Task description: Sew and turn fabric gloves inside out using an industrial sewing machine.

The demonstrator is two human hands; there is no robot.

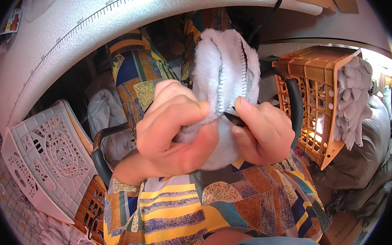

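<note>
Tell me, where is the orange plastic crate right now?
The orange crate sits tipped at the right of the head view, just beyond the right hand, with pale gloves spilling from it.

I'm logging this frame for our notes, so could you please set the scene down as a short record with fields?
Left hand: grips the pale fleece piece, fingers curled over its lower edge.
Right hand: pinches the same piece beside a small dark tool; its kind cannot be told.
Fleece piece: held up over the lap, stitched seams facing the camera.
Left side: grey plastic crate.
Right side: orange plastic crate with pale cloth pieces draped over it.
Above: white table edge with a printed ruler.
</note>
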